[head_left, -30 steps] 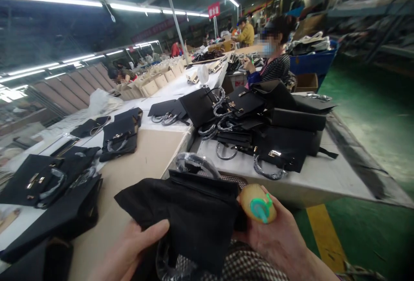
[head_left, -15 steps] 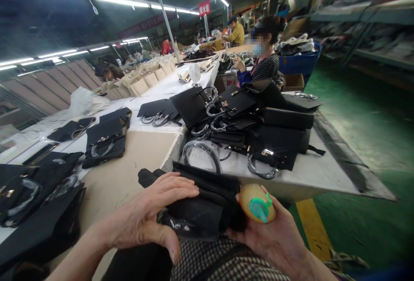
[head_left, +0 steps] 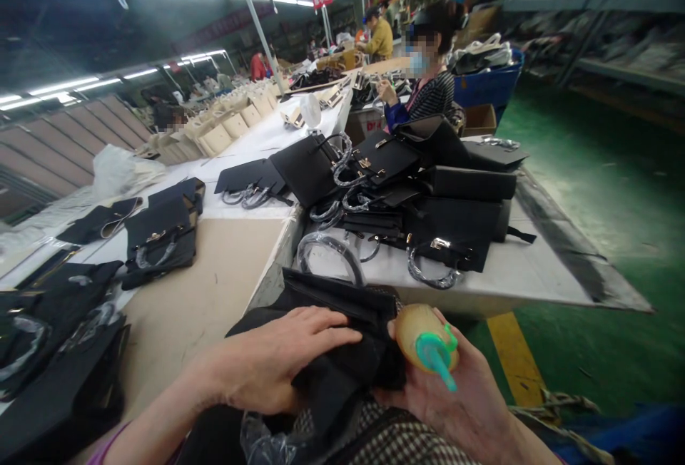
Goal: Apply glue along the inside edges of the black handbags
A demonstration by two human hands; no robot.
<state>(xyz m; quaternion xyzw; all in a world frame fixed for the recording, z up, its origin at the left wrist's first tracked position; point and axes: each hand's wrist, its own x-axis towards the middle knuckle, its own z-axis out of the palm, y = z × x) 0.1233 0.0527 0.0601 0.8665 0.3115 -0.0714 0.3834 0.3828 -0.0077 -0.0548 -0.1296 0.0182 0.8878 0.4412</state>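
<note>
On my lap, at the table's edge, lies a black handbag (head_left: 342,365) with its dark cloth lining bunched up and a plastic-wrapped loop handle (head_left: 332,242) standing above it. My left hand (head_left: 283,358) rests over the near side, fingers stretched across the black material and the thumb tucked out of sight behind a fold. In my right hand (head_left: 444,394) is a yellowish squeeze bottle (head_left: 420,329) with a green nozzle tilted down and toward me. Its palm is beside the bag's right end.
Black handbags (head_left: 444,230) with wrapped handles are heaped on the white table ahead. More black bags (head_left: 160,237) lie on the left table, near beige board (head_left: 214,265). Cream bags (head_left: 230,126) stand in rows farther back. A masked co-worker (head_left: 428,80) sits beyond the heap.
My left hand has moved right and closed in on the bag, its thumb now hidden. The black material has shifted and hangs lower. The bottle's nozzle tips further down.
</note>
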